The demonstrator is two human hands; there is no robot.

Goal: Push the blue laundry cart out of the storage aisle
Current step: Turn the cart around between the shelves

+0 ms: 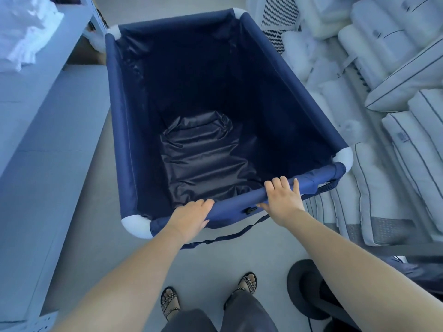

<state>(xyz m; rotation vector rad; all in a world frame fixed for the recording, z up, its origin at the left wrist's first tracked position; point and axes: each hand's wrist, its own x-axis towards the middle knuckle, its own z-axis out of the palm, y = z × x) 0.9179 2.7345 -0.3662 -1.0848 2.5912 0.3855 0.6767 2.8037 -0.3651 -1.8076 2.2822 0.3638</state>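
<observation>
The blue laundry cart (pixel 119 121) fills the middle of the head view, a navy fabric bin on a frame with white corner joints. It holds nothing but its crumpled dark liner. My left hand (pixel 189 218) is wrapped over the near rim close to the left corner. My right hand (pixel 282 200) grips the same rim further right, fingers curled over the top. A dark strap hangs below the near rim. My sandalled feet stand just behind the cart.
A white table or shelf (pixel 36 130) runs along the left with crumpled white linen (pixel 21 29) on it. Stacked white pillows (pixel 395 97) line the right side. A black round object (pixel 309 288) sits on the floor at my right foot. Grey floor (pixel 100 130) lies ahead.
</observation>
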